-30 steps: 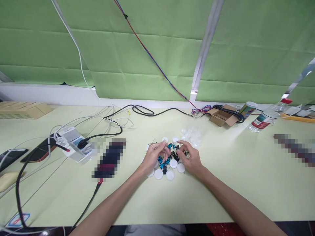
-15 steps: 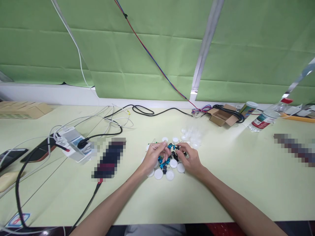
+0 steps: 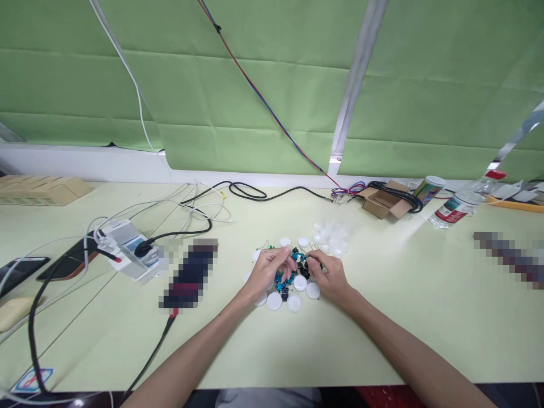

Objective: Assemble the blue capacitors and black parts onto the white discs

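Observation:
My left hand [image 3: 267, 273] and my right hand [image 3: 329, 276] meet over a small pile of blue and black electronic parts [image 3: 289, 276] on the pale green table [image 3: 382, 317]. Both hands have their fingers curled and pinched together around tiny parts; what exactly each pinch holds is too small to name. Thin wire leads stick out above my left fingers. White round caps [image 3: 293, 301] lie around the pile, near my wrists. A cluster of clear plastic caps [image 3: 331, 235] sits just beyond my right hand.
A white power strip [image 3: 127, 255] with plugged cables lies at the left, with black and white cords trailing across the table. A phone [image 3: 19, 269] lies at the far left. A small cardboard box [image 3: 382, 201], a can and a plastic bottle [image 3: 457, 207] stand at the back right.
My right hand has closed in slightly toward the left hand and curled tighter over the pile. The left hand has stayed almost still.

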A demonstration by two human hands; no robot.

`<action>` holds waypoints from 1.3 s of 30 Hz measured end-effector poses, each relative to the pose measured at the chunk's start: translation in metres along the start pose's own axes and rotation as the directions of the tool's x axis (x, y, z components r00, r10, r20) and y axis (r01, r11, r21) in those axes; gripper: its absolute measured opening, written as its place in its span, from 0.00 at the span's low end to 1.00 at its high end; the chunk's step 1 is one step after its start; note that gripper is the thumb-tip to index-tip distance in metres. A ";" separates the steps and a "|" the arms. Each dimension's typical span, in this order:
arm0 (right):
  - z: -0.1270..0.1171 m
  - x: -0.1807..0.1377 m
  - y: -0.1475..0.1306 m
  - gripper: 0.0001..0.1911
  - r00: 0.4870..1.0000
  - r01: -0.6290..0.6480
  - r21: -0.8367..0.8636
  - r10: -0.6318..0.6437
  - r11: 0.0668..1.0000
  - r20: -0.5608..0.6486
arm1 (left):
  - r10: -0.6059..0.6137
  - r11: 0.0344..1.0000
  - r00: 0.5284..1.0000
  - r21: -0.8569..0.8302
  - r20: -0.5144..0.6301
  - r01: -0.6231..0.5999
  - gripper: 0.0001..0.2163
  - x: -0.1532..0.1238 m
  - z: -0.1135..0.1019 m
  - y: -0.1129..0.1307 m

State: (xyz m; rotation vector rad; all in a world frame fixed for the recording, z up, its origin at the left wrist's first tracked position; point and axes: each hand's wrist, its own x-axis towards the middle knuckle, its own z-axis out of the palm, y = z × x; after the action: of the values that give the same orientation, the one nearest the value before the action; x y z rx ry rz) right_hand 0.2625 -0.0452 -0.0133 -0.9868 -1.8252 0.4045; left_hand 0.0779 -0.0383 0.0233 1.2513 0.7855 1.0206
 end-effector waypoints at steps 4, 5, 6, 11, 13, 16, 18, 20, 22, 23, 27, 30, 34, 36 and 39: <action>-0.001 0.002 -0.003 0.17 0.999 0.033 -0.017 -0.032 0.999 0.011 | 0.001 1.000 1.000 0.004 -0.008 -0.001 0.23 0.000 0.002 0.000; -0.001 0.003 -0.003 0.18 0.999 0.041 -0.020 -0.041 0.999 0.013 | 0.001 1.000 1.000 0.007 -0.009 -0.001 0.23 0.000 0.002 0.001; -0.001 0.004 -0.004 0.19 0.999 0.050 -0.022 -0.049 0.999 0.011 | 0.000 1.000 1.000 0.010 -0.012 0.000 0.23 0.000 0.002 0.001; -0.001 0.004 -0.003 0.21 0.997 0.073 -0.022 -0.073 0.997 0.000 | 0.000 1.000 1.000 0.011 -0.016 0.001 0.23 0.000 0.002 -0.001; -0.001 0.004 -0.001 0.18 0.998 0.057 -0.006 -0.057 0.998 -0.005 | 0.002 1.000 1.000 0.000 -0.019 -0.002 0.23 0.000 0.002 -0.001; -0.001 0.002 0.000 0.09 1.000 0.015 0.038 -0.015 0.999 -0.014 | 0.010 1.000 0.999 -0.028 -0.035 -0.011 0.23 0.000 0.002 0.000; 0.000 0.001 0.000 0.11 1.000 0.007 0.055 -0.006 0.998 -0.020 | 0.012 0.999 0.999 -0.048 -0.049 -0.014 0.23 0.000 0.002 0.000; 0.001 0.000 0.000 0.13 1.000 0.019 0.061 -0.018 0.998 -0.020 | 0.007 0.998 0.998 -0.062 -0.060 -0.011 0.23 0.000 0.002 0.000; 0.001 0.000 0.000 0.12 0.999 0.032 0.064 -0.031 0.997 -0.017 | 0.009 0.997 0.998 -0.073 -0.063 -0.014 0.23 0.000 0.002 -0.001; 0.002 0.000 0.000 0.12 0.999 0.037 0.065 -0.036 0.997 -0.016 | 0.013 0.997 0.998 -0.076 -0.062 -0.018 0.22 0.000 0.002 -0.002; 0.002 0.000 0.000 0.10 0.999 0.040 0.050 -0.039 0.998 -0.023 | 0.027 0.997 0.999 -0.067 -0.044 -0.030 0.22 0.001 0.002 -0.003; 0.002 0.002 0.001 0.08 0.999 0.039 0.021 -0.039 0.999 -0.037 | 0.032 0.998 0.999 -0.050 -0.033 -0.034 0.22 0.002 0.001 -0.003; 0.001 0.003 0.003 0.10 0.997 0.059 -0.036 -0.061 0.998 -0.046 | 0.032 0.999 0.999 -0.016 -0.017 -0.032 0.23 0.003 0.000 -0.005; 0.001 0.002 0.005 0.12 0.996 0.073 -0.071 -0.076 0.995 -0.037 | 0.034 0.999 0.999 0.001 -0.006 -0.034 0.23 0.004 -0.001 -0.006; 0.001 0.001 0.007 0.16 0.996 0.085 -0.103 -0.087 0.991 -0.019 | 0.060 0.998 0.998 0.018 0.000 -0.060 0.24 0.004 -0.001 -0.009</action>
State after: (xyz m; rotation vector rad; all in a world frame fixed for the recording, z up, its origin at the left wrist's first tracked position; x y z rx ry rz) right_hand 0.2641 -0.0395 -0.0177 -0.9741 -1.8751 0.2476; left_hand 0.0799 -0.0340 0.0147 1.2970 0.7628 1.0639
